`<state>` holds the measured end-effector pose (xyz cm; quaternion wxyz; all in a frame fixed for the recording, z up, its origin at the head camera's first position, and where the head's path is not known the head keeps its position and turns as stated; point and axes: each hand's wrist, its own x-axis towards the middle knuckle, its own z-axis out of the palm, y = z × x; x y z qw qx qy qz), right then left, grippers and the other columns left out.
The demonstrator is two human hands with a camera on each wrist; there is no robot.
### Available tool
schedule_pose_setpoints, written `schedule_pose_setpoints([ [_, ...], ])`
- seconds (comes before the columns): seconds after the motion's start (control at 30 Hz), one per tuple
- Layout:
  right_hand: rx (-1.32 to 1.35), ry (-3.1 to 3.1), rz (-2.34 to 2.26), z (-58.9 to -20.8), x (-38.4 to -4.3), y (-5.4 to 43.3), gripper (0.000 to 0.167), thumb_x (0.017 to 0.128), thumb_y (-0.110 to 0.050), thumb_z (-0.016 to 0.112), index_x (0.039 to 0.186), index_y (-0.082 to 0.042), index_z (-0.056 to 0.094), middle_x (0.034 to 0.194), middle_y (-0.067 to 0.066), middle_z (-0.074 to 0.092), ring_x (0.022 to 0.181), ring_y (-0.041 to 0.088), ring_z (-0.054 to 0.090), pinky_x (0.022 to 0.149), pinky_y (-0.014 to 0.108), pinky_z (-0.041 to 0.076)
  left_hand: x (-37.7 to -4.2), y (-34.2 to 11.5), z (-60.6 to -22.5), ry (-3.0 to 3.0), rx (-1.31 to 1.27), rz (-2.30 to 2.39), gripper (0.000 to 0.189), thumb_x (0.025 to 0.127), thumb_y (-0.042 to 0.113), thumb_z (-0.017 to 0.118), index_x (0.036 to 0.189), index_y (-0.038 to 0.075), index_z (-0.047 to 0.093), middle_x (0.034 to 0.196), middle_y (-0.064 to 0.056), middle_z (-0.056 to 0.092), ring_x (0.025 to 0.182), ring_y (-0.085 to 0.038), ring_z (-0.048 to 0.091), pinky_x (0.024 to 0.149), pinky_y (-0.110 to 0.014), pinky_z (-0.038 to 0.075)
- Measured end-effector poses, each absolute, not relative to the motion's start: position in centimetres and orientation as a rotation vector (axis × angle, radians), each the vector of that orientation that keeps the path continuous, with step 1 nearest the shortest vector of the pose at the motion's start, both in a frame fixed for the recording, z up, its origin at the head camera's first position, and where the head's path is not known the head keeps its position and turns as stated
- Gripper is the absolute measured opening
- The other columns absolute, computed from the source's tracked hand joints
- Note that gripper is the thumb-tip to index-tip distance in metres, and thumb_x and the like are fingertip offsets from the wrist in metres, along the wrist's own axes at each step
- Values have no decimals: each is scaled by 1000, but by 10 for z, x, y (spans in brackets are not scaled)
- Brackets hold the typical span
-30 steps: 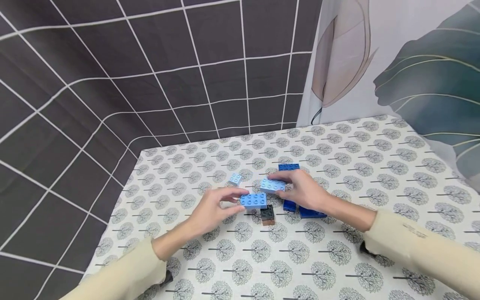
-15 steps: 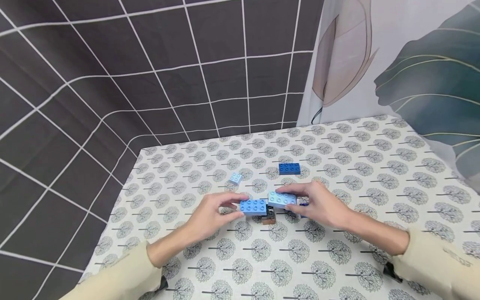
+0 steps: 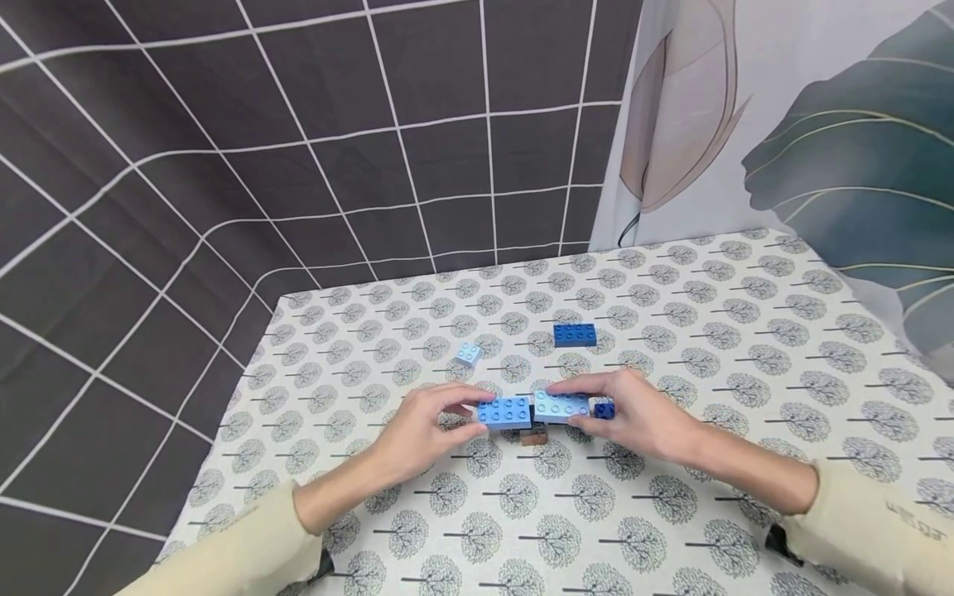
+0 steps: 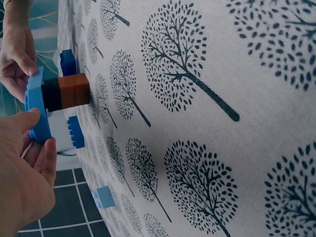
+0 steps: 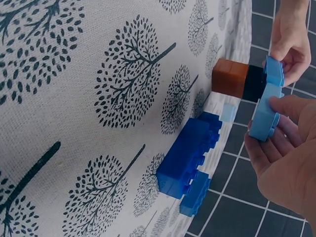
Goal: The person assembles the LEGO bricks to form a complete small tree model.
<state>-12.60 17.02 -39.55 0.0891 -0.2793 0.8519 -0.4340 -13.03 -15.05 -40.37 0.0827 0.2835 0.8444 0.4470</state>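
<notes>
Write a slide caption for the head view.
Left fingers pinch a blue brick, right fingers a paler brick, above a brown block.

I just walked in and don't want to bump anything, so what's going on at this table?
It looks like brick building. A person's left hand pinches a mid-blue brick and the right hand a light blue brick, end to end at the top of a brown-and-black stack. Whether either is fully pressed on, I can't tell. A small pale brick and some dark blue bricks lie elsewhere on the tree-print cloth.
</notes>
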Motion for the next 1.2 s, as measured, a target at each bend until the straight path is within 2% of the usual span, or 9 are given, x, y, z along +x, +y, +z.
schedule_pose_setpoints([
  [0.2, -864, 2548, -1263, -395, -125, 167, 51, 89, 4, 80, 138, -8, 70, 140, 19, 67, 83, 13, 67, 57, 25, 56, -130, -150, -402, 2534, 869, 1307, 42, 93, 5, 80, 134, 6, 71, 134, -7, 72, 100, -16, 74, 90, -36, 63],
  [0.4, -833, 2562, -1232, -392, -124, 165, 51, 89, 6, 79, 137, -7, 71, 143, 21, 64, 70, 13, 60, 49, 24, 51, -131, -149, -399, 2548, 919, 1275, 41, 93, 5, 79, 133, 5, 71, 134, -7, 72, 99, -15, 74, 90, -36, 62],
  [0.47, -836, 2568, -1226, -391, -124, 164, 51, 88, 7, 79, 137, -6, 71, 143, 21, 65, 70, 13, 59, 49, 24, 51, -132, -149, -398, 2560, 942, 1259, 41, 93, 6, 79, 133, 5, 71, 134, -8, 72, 99, -15, 74, 92, -36, 62],
  [0.6, -866, 2574, -1222, -390, -124, 163, 51, 87, 10, 78, 136, -3, 70, 142, 22, 65, 81, 11, 64, 51, 24, 53, -133, -149, -396, 2595, 973, 1227, 40, 92, 6, 81, 132, 6, 72, 133, -8, 73, 98, -14, 74, 93, -36, 62],
  [0.87, -964, 2574, -1187, -389, -123, 160, 48, 87, 13, 76, 134, 2, 69, 140, 23, 66, 69, 8, 60, 49, 22, 53, -134, -148, -395, 2596, 1001, 1219, 40, 92, 4, 81, 131, 6, 73, 130, -9, 74, 98, -16, 75, 87, -36, 64],
  [0.97, -1013, 2621, -1135, -389, -122, 158, 47, 87, 12, 76, 133, 2, 70, 139, 23, 66, 84, 13, 68, 50, 21, 52, -134, -149, -395, 2591, 1024, 1214, 39, 92, 4, 80, 131, 5, 72, 130, -10, 74, 97, -18, 75, 86, -35, 64],
  [1.03, -1024, 2642, -1107, -388, -121, 157, 47, 88, 12, 76, 133, 2, 70, 139, 22, 66, 86, 16, 70, 49, 20, 51, -134, -149, -396, 2595, 1045, 1203, 39, 93, 5, 80, 131, 5, 72, 130, -10, 74, 97, -19, 75, 86, -34, 64],
  [1.1, -1022, 2653, -1097, -388, -121, 157, 47, 88, 12, 76, 133, 2, 70, 139, 22, 66, 89, 14, 69, 49, 20, 50, -134, -149, -396, 2604, 1055, 1188, 39, 93, 6, 80, 131, 5, 72, 130, -10, 74, 97, -21, 76, 86, -33, 63],
  [1.2, -1013, 2645, -1091, -388, -121, 156, 47, 88, 12, 76, 133, 2, 70, 140, 23, 66, 71, 6, 59, 48, 20, 50, -134, -150, -395, 2612, 1083, 1168, 39, 93, 6, 80, 131, 5, 72, 130, -11, 74, 97, -23, 76, 86, -32, 63],
])
